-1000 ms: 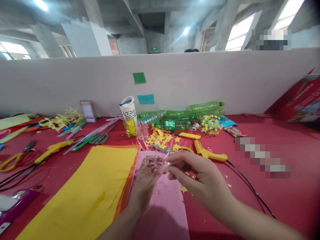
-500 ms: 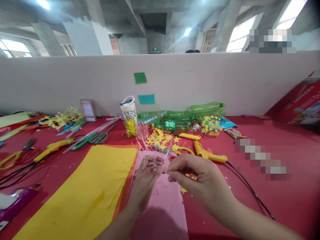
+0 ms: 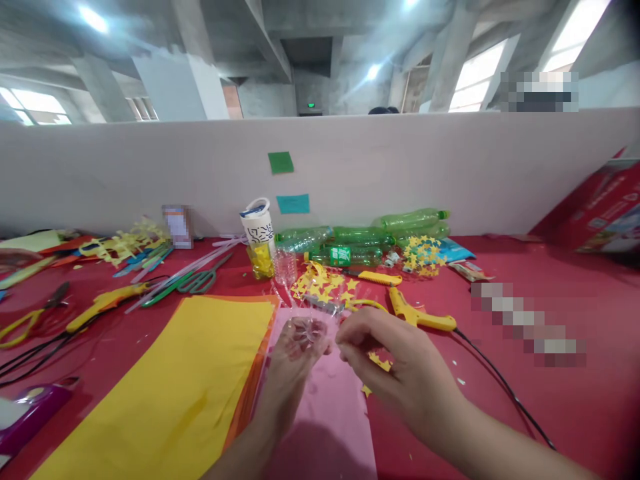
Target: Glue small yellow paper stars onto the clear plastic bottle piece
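My left hand [image 3: 286, 363] is closed around a clear plastic bottle bottom [image 3: 309, 331], whose ribbed base faces me. Thin clear strips [image 3: 327, 305] seem to fan out from it, though their outline is hard to follow. Just to the right, my right hand [image 3: 400, 363] has thumb and forefinger pinched together; whatever is between them is too small to make out. Both hands are above a pink sheet [image 3: 325, 427]. Yellow paper stars [image 3: 320, 283] lie behind the plastic piece, and a few more show beside my right hand.
A yellow glue gun [image 3: 425, 318] with a black cord lies to the right, near a yellow cutter [image 3: 380, 277]. Green bottles [image 3: 360, 233] lie along the partition beside a white cup [image 3: 259, 227]. Yellow paper [image 3: 165, 373], green scissors [image 3: 203, 280] and another glue gun [image 3: 105, 303] are leftward.
My right hand's fingertips have drawn slightly away from the plastic piece, leaving a small gap. My left hand keeps its hold. A blurred skin-toned shape, perhaps another person's hand, has appeared at the far left edge.
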`<control>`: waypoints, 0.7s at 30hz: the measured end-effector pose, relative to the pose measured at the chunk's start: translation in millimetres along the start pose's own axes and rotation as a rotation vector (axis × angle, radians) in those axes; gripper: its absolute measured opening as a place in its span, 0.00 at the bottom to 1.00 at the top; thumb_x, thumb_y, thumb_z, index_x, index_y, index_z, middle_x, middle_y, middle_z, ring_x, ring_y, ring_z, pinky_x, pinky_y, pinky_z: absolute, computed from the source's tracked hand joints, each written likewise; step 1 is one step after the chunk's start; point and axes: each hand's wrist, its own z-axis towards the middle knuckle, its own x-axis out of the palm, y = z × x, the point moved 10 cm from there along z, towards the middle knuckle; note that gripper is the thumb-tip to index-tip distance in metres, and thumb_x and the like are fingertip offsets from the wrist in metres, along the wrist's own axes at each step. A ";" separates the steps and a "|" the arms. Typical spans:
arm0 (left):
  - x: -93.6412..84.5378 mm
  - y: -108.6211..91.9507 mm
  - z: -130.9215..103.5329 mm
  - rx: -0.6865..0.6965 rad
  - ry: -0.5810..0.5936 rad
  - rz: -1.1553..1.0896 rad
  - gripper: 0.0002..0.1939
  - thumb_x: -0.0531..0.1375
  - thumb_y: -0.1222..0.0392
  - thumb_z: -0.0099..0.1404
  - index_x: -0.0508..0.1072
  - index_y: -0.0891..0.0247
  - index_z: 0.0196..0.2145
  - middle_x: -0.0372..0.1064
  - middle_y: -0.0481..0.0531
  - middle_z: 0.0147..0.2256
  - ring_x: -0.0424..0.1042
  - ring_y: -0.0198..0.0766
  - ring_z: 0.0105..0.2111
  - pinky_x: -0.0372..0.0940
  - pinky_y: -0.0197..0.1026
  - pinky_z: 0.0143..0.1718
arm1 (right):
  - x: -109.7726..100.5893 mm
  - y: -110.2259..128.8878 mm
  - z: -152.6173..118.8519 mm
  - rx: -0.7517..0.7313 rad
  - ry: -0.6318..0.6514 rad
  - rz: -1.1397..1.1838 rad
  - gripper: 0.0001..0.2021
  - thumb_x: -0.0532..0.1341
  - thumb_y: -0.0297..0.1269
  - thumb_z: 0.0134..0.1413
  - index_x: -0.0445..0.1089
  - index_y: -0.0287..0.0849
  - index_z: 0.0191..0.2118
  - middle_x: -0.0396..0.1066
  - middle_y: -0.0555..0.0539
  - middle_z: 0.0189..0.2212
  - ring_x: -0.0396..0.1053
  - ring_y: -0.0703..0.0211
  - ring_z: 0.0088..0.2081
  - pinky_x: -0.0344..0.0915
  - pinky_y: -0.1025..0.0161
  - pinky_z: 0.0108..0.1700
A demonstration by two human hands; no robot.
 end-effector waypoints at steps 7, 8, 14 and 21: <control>1.7 5.7 -0.4 -0.005 0.044 0.028 0.07 0.61 0.61 0.58 0.67 0.58 0.36 0.67 0.45 0.32 0.66 0.32 0.30 0.63 0.34 0.36 | 0.5 -9.8 -3.7 0.086 -0.013 0.080 0.09 0.55 0.21 0.49 0.61 0.44 0.30 0.67 0.53 0.29 0.65 0.67 0.30 0.62 0.69 0.32; 1.5 5.2 -0.7 -0.004 0.040 0.042 0.07 0.61 0.60 0.59 0.67 0.58 0.36 0.67 0.46 0.33 0.66 0.33 0.31 0.63 0.34 0.35 | -0.2 -10.7 -4.0 0.091 -0.022 0.078 0.09 0.55 0.21 0.49 0.60 0.44 0.30 0.67 0.53 0.28 0.65 0.66 0.30 0.62 0.68 0.31; 0.6 4.0 -0.5 -0.009 0.028 0.039 0.09 0.61 0.56 0.59 0.68 0.58 0.37 0.68 0.45 0.34 0.64 0.30 0.26 0.62 0.33 0.31 | -0.9 -8.3 -2.4 0.068 -0.007 0.029 0.10 0.55 0.20 0.50 0.63 0.44 0.34 0.68 0.54 0.29 0.65 0.67 0.29 0.62 0.69 0.32; 1.8 5.7 2.0 -0.007 0.049 -0.061 0.09 0.63 0.58 0.57 0.67 0.58 0.36 0.68 0.44 0.31 0.66 0.30 0.28 0.62 0.33 0.34 | 1.0 -7.7 -2.1 0.041 0.013 -0.033 0.15 0.57 0.20 0.48 0.66 0.45 0.41 0.70 0.55 0.31 0.68 0.69 0.31 0.64 0.71 0.34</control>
